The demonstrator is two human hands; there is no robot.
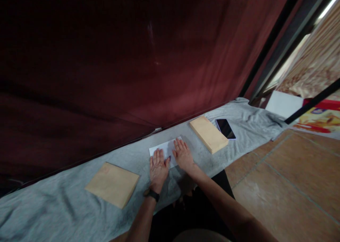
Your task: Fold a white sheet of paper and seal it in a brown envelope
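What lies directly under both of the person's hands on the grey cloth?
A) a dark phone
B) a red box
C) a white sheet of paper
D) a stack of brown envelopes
C: the left hand and right hand both press flat on the white sheet of paper; the brown envelopes and phone lie apart to the right.

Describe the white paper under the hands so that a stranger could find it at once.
Start at the long table under the grey cloth, which runs along the dark red curtain. Near its middle, between two brown envelope stacks, lies the white paper, with the left hand and right hand pressed flat on it. It is the only white sheet on the cloth.
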